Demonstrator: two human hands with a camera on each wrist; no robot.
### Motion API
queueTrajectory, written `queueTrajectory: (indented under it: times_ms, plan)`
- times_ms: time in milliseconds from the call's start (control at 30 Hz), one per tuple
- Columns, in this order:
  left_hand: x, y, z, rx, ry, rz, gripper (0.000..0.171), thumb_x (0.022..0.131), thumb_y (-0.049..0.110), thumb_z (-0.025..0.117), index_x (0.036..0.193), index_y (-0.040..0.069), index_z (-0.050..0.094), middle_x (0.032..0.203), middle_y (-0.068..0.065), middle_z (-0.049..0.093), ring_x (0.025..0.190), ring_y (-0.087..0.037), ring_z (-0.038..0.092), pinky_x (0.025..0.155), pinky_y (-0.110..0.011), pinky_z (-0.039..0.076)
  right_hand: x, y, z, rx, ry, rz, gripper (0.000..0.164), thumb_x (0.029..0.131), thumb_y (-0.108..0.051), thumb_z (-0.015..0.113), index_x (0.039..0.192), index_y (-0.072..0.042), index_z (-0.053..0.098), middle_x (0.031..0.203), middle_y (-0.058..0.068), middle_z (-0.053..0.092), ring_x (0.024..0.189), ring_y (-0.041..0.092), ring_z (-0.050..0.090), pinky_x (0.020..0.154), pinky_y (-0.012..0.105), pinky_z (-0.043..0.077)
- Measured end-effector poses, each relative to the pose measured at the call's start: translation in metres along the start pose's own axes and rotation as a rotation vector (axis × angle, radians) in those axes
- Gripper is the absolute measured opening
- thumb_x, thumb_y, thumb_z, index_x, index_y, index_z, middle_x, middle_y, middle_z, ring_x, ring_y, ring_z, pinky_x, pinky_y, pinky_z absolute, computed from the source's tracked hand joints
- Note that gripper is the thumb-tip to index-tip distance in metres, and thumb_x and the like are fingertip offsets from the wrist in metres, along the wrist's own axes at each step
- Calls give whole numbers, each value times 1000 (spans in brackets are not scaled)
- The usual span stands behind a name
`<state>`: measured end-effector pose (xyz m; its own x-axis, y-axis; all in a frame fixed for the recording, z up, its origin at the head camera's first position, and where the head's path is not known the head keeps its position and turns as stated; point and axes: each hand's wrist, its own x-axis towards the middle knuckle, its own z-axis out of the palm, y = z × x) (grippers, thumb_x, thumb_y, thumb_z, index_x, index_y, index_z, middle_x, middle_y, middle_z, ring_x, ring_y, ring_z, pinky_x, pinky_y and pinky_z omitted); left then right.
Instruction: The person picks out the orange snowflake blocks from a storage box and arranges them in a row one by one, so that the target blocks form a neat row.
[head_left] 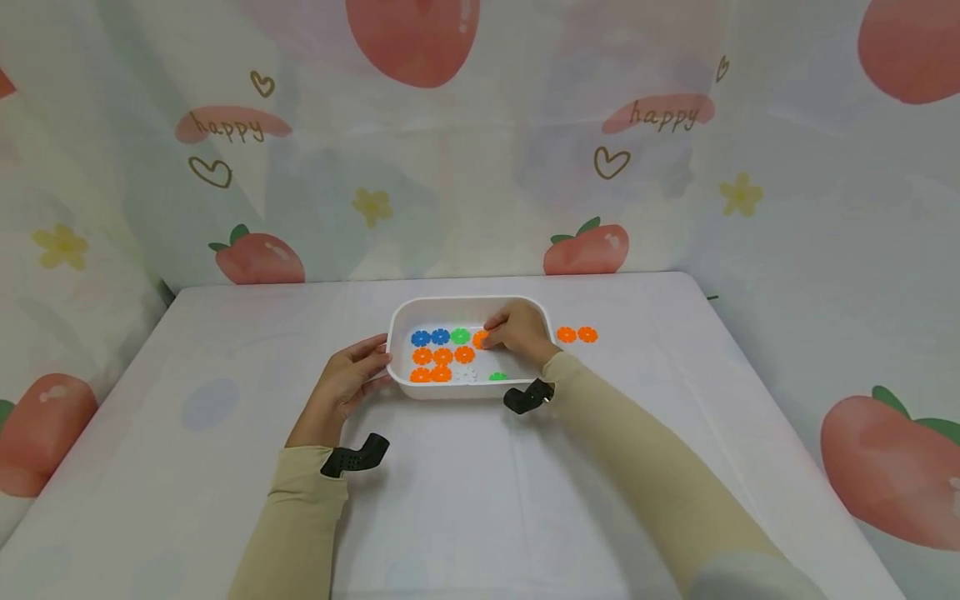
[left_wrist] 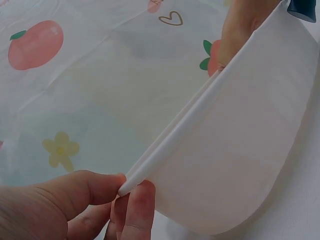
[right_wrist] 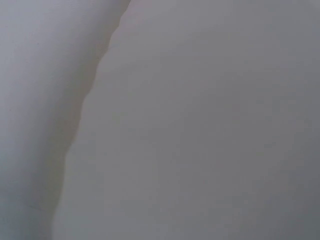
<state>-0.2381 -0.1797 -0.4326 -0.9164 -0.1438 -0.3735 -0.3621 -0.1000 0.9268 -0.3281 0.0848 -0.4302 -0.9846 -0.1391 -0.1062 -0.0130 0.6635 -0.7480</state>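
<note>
My left hand [head_left: 351,377] grips the left rim of a white plastic tub [head_left: 450,389]; in the left wrist view, the thumb and fingers [left_wrist: 141,205] pinch its edge. Inside the tub, my right hand [head_left: 521,332] pinches an orange notched disc [head_left: 478,340] between thumb and fingers. Left of that disc lie a green notched disc [head_left: 460,336] and two blue ones [head_left: 431,337]. Several orange discs [head_left: 442,356] form rows below them. Near the front wall are white discs [head_left: 468,375] and another green disc [head_left: 498,377]. The right wrist view shows mostly the tub's pale wall.
Two orange discs [head_left: 577,334] lie on the white tablecloth [head_left: 630,308] just right of the tub. Each wrist carries a black camera mount [head_left: 356,457]. A printed cloth backdrop [head_left: 465,167] rises behind the table and along both sides.
</note>
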Motion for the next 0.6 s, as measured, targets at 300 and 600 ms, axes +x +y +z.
queueTrajectory:
  times_ms: [300, 600]
  plan:
    - [-3, 2, 0, -14, -34, 16, 49, 94, 5, 65, 141, 8, 54, 119, -6, 58, 91, -11, 66, 74, -23, 60, -2, -6, -2, -40, -38, 36, 23, 76, -9, 83, 98, -4, 78, 95, 9, 75, 80, 15, 61, 64, 17, 47]
    - [-3, 3, 0, -5, -34, 14, 48, 94, 6, 65, 140, 9, 55, 121, -7, 57, 91, -13, 66, 74, -23, 60, -2, -10, -8, -72, -82, 46, 17, 81, -8, 78, 98, -4, 77, 86, 8, 74, 66, 11, 59, 57, 16, 45]
